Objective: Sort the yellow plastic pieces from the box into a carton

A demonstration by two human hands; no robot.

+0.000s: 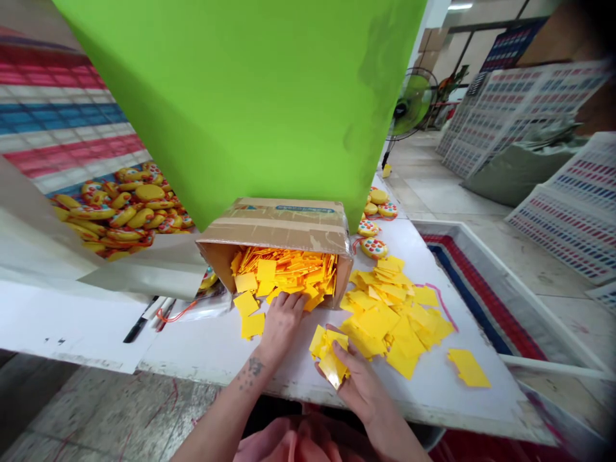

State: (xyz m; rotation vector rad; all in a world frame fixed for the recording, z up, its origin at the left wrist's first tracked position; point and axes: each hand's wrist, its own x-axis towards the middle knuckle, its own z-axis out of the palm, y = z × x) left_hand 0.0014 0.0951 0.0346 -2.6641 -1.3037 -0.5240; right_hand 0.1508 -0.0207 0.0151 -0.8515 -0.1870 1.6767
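Note:
A cardboard box (283, 218) lies on its side, its mouth facing me, packed with thin orange-yellow square pieces (283, 266). At its lower lip, my left hand (283, 314) has its fingers bent and closed at the pieces; the fingertips are hidden among them. Lower right, my right hand (356, 369) holds a small stack of yellow squares (330, 353), with the thumb across the top. Beside it spreads a loose pile of yellow squares (389, 314), with one separate piece (469, 367) farther right. A few squares (250, 314) lie just left of my left hand.
Behind the box stands a tall green panel (250, 102). Round yellow toys with coloured dots (373, 247) sit right of it; many more (129, 205) are heaped at left. Pens (144, 317) lie on the white table (192, 353). A white-framed crate (481, 289) adjoins the table's right edge.

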